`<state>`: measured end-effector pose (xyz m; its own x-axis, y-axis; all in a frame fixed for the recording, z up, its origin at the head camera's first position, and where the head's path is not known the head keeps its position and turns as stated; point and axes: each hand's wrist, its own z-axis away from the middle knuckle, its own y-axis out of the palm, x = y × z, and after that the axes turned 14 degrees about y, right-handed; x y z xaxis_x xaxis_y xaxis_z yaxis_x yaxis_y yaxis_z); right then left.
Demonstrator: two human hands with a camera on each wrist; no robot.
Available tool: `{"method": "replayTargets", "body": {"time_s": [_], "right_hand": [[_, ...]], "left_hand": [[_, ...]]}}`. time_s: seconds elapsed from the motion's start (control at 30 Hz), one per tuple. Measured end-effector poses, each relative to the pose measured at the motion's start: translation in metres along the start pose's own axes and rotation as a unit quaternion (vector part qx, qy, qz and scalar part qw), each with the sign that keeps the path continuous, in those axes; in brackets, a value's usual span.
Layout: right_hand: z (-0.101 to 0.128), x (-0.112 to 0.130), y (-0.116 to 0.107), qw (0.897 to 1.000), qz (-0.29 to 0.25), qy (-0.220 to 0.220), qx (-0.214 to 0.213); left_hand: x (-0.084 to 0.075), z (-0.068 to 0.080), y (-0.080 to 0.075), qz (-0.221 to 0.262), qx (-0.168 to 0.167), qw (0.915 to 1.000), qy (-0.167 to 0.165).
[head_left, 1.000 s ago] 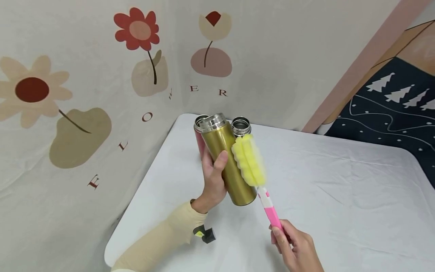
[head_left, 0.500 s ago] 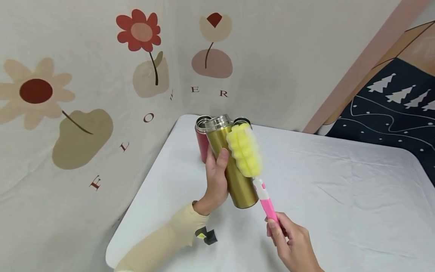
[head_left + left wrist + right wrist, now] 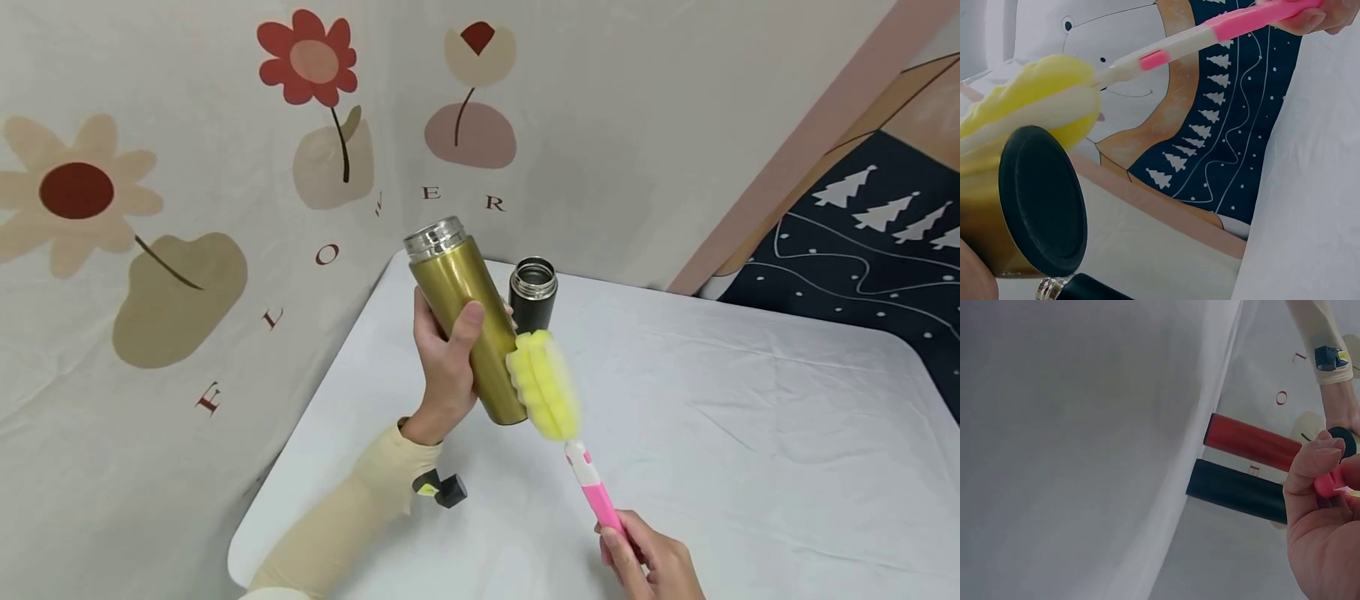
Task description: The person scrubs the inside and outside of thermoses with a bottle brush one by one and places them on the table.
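Note:
My left hand point(image 3: 447, 358) grips a gold thermos bottle point(image 3: 472, 325) around its middle, lifted over the table and tilted with its lidless steel mouth up and to the left. The bottle's dark base point(image 3: 1044, 200) faces the left wrist view. My right hand point(image 3: 651, 554) holds a bottle brush by its pink handle point(image 3: 602, 504). Its yellow sponge head point(image 3: 546, 387) overlaps the lower right side of the bottle in the head view. In the right wrist view, the right hand's thumb point(image 3: 1319, 456) and fingers close round the pink handle end point(image 3: 1329, 483).
A black thermos point(image 3: 532, 296) without a lid stands upright behind the gold one. A red thermos point(image 3: 1254, 442) stands beside it, hidden in the head view. White cloth covers the table point(image 3: 750, 433); printed fabric walls point(image 3: 600, 150) rise behind and at left.
The gold bottle in my left hand has shifted up and left, now covering the red thermos. The brush first rose along the bottle's side, then came back down with my right hand.

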<state>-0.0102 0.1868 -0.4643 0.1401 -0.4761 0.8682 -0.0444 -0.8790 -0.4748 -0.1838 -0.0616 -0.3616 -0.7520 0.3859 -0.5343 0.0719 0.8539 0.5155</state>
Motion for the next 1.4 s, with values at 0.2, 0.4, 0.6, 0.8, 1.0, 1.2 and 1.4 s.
{"method": "replayTargets", "body": {"time_s": [0.2, 0.4, 0.6, 0.8, 1.0, 1.2, 1.4], "right_hand": [[0.0, -0.007, -0.004, 0.999, 0.007, -0.032, -0.006], [-0.003, -0.001, -0.004, 1.0, 0.013, -0.025, -0.006], [-0.012, 0.005, -0.005, 0.999, 0.016, -0.027, 0.008], [-0.031, 0.01, -0.007, 0.994, -0.021, -0.104, 0.022], [-0.044, 0.021, -0.002, 0.992, -0.031, -0.121, 0.013], [-0.04, 0.021, 0.001, 0.992, -0.037, -0.119, 0.017], [-0.023, 0.018, 0.005, 0.997, -0.028, -0.064, 0.024]], "left_hand": [[-0.003, 0.0, 0.001, 0.019, -0.001, 0.9996, 0.019], [-0.001, 0.008, 0.004, 0.034, 0.004, 0.9994, 0.0], [0.005, 0.023, 0.009, 0.033, 0.023, 0.9988, -0.028], [0.007, 0.047, 0.013, -0.012, 0.05, 0.9933, -0.104], [0.005, 0.058, 0.014, -0.019, 0.061, 0.9887, -0.135], [0.0, 0.046, 0.01, -0.041, 0.034, 0.9933, -0.103], [-0.001, 0.021, 0.004, -0.029, 0.02, 0.9986, -0.039]]}}
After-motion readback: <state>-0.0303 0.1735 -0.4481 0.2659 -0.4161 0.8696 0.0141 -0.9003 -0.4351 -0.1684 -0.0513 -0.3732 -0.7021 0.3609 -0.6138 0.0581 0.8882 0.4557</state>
